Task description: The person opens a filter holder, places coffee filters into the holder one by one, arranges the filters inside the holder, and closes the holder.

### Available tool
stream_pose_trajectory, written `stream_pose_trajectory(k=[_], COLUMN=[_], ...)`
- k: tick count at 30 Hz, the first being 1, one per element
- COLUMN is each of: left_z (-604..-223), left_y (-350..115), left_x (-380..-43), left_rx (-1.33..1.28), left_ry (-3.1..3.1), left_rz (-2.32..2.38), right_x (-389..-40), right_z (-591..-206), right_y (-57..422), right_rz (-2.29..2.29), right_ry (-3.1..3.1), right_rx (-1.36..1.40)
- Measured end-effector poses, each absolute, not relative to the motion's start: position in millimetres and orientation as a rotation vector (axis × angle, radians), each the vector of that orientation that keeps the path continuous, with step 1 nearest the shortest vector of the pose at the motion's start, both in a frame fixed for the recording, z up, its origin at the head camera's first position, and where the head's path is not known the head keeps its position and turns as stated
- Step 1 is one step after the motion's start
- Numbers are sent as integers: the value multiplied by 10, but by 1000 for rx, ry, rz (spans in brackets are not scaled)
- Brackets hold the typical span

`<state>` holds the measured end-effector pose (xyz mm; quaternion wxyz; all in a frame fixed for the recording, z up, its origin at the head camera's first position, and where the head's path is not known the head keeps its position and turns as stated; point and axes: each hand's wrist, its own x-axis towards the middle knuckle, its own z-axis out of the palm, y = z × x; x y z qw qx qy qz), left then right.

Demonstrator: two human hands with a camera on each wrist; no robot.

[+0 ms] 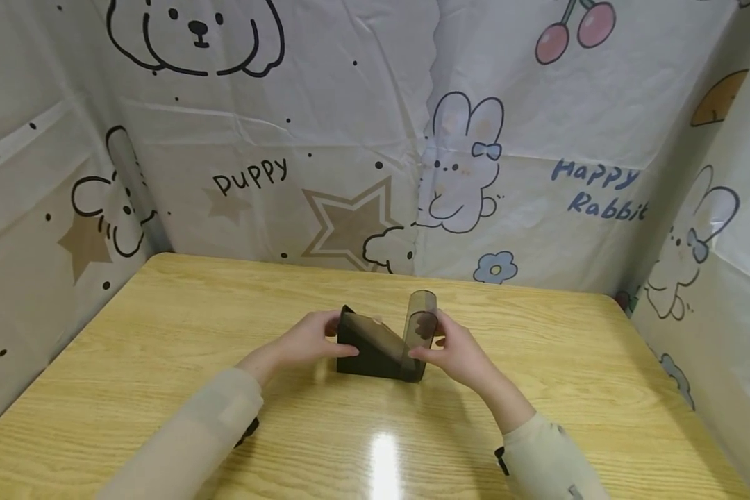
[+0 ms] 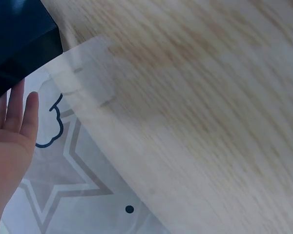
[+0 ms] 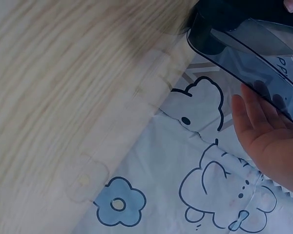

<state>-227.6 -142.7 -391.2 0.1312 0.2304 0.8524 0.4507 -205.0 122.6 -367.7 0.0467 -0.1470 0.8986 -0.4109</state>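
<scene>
A black wedge-shaped holder (image 1: pixel 371 360) with a sloping top stands on the table near the middle of the head view. From its low right end rises a smoky see-through cover (image 1: pixel 421 316) with a rounded outline, leaning slightly right. My left hand (image 1: pixel 319 338) grips the holder's tall left end, thumb on the front and fingers behind. On the other side my right hand (image 1: pixel 461 353) holds the see-through cover, its thumb low in front; the fingers show through the plastic. The right wrist view shows the same fingers (image 3: pixel 256 112) against the clear wall.
The light wooden table (image 1: pixel 194 305) reaches back to a hanging cloth (image 1: pixel 350 139) printed with cartoon animals, stars and words. More of that cloth hangs at both sides. A bright light reflection lies on the tabletop in front of the holder.
</scene>
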Motion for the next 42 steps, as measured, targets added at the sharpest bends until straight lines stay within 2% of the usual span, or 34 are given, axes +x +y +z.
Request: stream_pose_trajectory(k=[11, 42], left_z=[-3952, -3973], left_y=[-1430, -1216], left_x=[-2294, -2293], left_rx=[695, 691], left_ry=[2464, 2490], left_rz=[1349, 1385], right_x=[-2032, -2079], right_z=[-3663, -3659], right_y=[1146, 1064], right_rz=[-1213, -962], right_ry=[2785, 2887], right_rx=[-567, -555])
